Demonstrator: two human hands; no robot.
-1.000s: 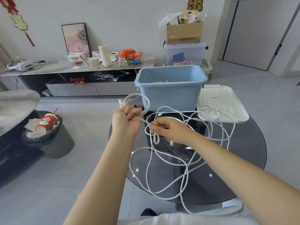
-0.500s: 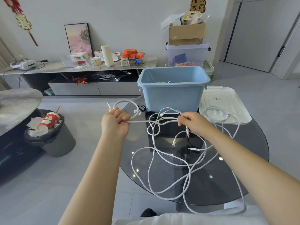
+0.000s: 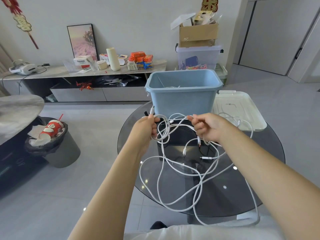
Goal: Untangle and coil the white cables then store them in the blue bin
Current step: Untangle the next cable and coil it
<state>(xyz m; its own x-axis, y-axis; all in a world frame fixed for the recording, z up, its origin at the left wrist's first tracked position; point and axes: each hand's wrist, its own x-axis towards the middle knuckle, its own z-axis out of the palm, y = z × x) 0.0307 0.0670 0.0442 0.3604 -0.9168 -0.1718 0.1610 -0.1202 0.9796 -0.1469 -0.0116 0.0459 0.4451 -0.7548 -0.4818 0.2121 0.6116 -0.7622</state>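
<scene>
A round, dark smoked-glass table is seen from above, with two bare forearms reaching over its near edge. The left hand is curled round a small coil of thin white cable, with one plug end sticking up above the knuckles. The right hand is closed in a pinch on a strand of the same cable, just beside the coil. Half a second earlier the hands were held further apart with a taut strand stretched between them; now they have been brought close together, and a fresh loop hangs slack between them. From this it is judged that another turn is being laid onto the coil.

Most of the cable is not yet coiled: it lies in loose, crossing loops over the middle of the table and trails off the near edge, with several plug ends dangling below the right hand. A rectangular pale-blue plastic bin stands open at the far edge of the table, with something white just visible inside. A translucent white plastic lid lies flat beside it, at the far right edge.
</scene>
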